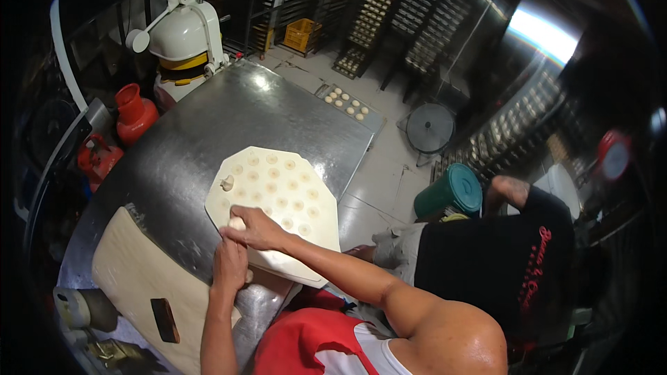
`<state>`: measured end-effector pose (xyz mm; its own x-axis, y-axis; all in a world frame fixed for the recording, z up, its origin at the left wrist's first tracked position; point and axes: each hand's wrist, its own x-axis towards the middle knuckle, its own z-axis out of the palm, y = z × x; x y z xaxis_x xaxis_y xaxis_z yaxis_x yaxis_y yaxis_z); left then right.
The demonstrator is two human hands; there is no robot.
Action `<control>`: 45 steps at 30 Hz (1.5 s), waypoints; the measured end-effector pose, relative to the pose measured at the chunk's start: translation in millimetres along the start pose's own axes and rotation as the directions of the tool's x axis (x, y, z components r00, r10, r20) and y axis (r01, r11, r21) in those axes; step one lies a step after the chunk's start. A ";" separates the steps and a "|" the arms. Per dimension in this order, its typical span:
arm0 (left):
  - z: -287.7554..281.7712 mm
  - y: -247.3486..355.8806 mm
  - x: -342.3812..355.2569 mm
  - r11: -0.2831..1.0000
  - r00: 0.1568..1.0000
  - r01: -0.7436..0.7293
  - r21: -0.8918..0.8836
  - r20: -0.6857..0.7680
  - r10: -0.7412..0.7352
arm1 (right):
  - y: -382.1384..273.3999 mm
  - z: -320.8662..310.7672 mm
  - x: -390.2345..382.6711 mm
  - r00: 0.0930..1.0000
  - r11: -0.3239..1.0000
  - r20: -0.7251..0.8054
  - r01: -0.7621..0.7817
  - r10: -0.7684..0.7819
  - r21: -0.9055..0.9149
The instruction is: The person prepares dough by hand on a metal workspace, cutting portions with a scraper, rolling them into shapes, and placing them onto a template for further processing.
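An eight-sided pale plate (326, 219) with rows of round marks lies on the metal table. One small dough lump (226, 182) sits near its left edge. My right hand (256, 228) is closed around a piece of dough (237, 223) over the plate's lower left side. Directly below, my left hand (229, 262) is closed too, its knuckles up and its fingertips meeting the right hand. More dough (249, 276) shows beside the left hand, near the wrist; the fingers partly hide what they grip.
A thick dough sheet (132, 264) covers the table's left side, with a dark flat object (165, 319) on it. A white machine (184, 35) and red gas cylinders (135, 114) stand beyond. A person in a black shirt (497, 264) is close on the right, near a green bin (451, 191).
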<state>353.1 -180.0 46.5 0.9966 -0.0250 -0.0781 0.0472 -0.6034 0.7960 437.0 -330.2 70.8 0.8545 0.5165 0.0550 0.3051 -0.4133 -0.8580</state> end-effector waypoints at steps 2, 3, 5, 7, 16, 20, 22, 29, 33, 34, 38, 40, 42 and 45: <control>-0.6 15.0 20.8 0.999 0.999 -0.048 0.000 -0.006 0.048 | -10.5 -19.0 12.3 0.993 0.991 0.008 -0.115 0.115 0.071; 9.6 -7.0 33.9 0.988 0.992 0.040 0.151 0.113 -0.058 | 6.4 -8.2 18.1 0.997 0.996 -0.071 -0.023 0.029 0.086; 8.3 -26.5 41.7 0.998 0.999 0.031 0.054 -0.008 -0.031 | 24.9 31.8 34.5 0.992 0.999 -0.115 0.043 -0.041 0.015; 30.3 -120.4 49.0 0.991 0.988 0.083 -0.104 -0.123 -0.095 | 3.2 64.0 41.1 0.976 0.928 0.088 0.159 -0.199 0.338; 13.3 -83.6 43.4 0.926 0.942 0.321 -0.200 -0.036 -0.334 | 132.8 -29.8 78.9 0.995 0.992 -0.007 -0.101 0.101 -0.078; 21.5 -79.2 28.3 0.932 0.935 0.282 -0.229 -0.155 -0.320 | 136.3 -24.4 157.4 0.990 0.990 -0.136 0.021 -0.040 -0.140; 39.9 -67.0 44.5 0.920 0.924 0.281 -0.272 -0.181 -0.336 | 162.0 -31.4 184.7 0.994 0.989 -0.108 -0.018 0.002 -0.146; 48.8 -39.9 58.3 0.749 0.912 0.228 -0.622 -0.132 -0.387 | 98.8 -21.0 92.6 0.957 0.982 0.268 -0.145 0.108 0.122; 32.5 -27.2 58.1 0.860 0.915 0.403 -0.314 0.132 -0.381 | 67.5 -24.1 61.4 0.945 0.941 0.309 -0.200 0.111 0.274; 34.9 -26.9 53.4 0.867 0.923 0.384 -0.316 0.126 -0.363 | 61.9 -30.3 61.1 0.943 0.867 0.250 -0.307 0.220 0.394; 37.1 -21.2 52.2 0.958 0.948 0.268 -0.101 0.203 -0.244 | 61.3 -20.5 34.2 0.920 0.939 0.270 -0.208 0.283 -0.274; 33.9 -4.2 52.0 0.994 0.993 0.108 0.020 0.036 -0.109 | 45.6 -21.6 23.3 0.977 0.972 0.131 -0.142 0.168 -0.188; 33.1 7.0 65.2 0.995 0.994 0.088 0.043 0.059 -0.091 | 29.1 -38.2 35.2 0.971 0.971 0.052 -0.237 0.235 0.027; 37.9 12.5 90.9 0.985 0.984 0.135 0.112 0.102 -0.146 | 30.8 -39.8 40.8 0.973 0.970 0.002 -0.229 0.230 -0.084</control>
<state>441.8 -220.1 26.6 0.9670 -0.0176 -0.2541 0.1731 -0.6866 0.7061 498.0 -351.7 66.9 0.9008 0.4092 -0.1455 0.1350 -0.5823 -0.8017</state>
